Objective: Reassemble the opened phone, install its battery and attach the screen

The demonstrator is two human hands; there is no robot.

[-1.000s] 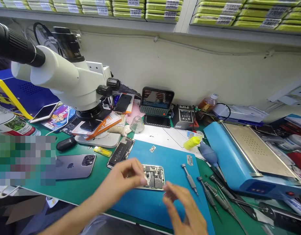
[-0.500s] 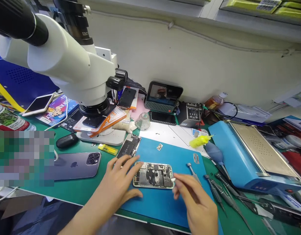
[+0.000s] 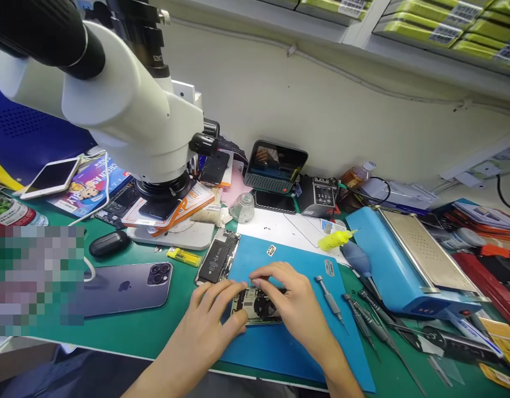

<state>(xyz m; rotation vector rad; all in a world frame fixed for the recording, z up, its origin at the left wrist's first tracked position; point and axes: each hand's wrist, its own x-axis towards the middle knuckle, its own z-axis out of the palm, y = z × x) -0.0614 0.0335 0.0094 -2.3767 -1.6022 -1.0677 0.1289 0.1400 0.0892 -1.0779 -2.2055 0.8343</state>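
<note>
An opened phone [image 3: 255, 307] with its circuit boards showing lies on a blue work mat [image 3: 292, 348]. My left hand [image 3: 215, 323] rests on the phone's left end, fingers curled round its edge. My right hand [image 3: 290, 298] lies over the phone's right part, fingertips pinched together at its top edge; anything between them is too small to see. A detached phone part [image 3: 217, 260] with a black battery lies just left of the mat. A screwdriver [image 3: 331, 301] lies on the mat right of my right hand.
A white microscope [image 3: 122, 110] looms at the upper left. A purple phone [image 3: 122, 287] lies face down on the green mat. Tweezers and drivers [image 3: 364, 323] lie at right beside a blue heating plate [image 3: 408, 265]. A yellow bottle [image 3: 335, 239] and small screen [image 3: 275, 166] stand behind.
My right hand moved left from beside the phone onto its top. My left hand shifted to grip the phone's left end. The camera tilted slightly.
</note>
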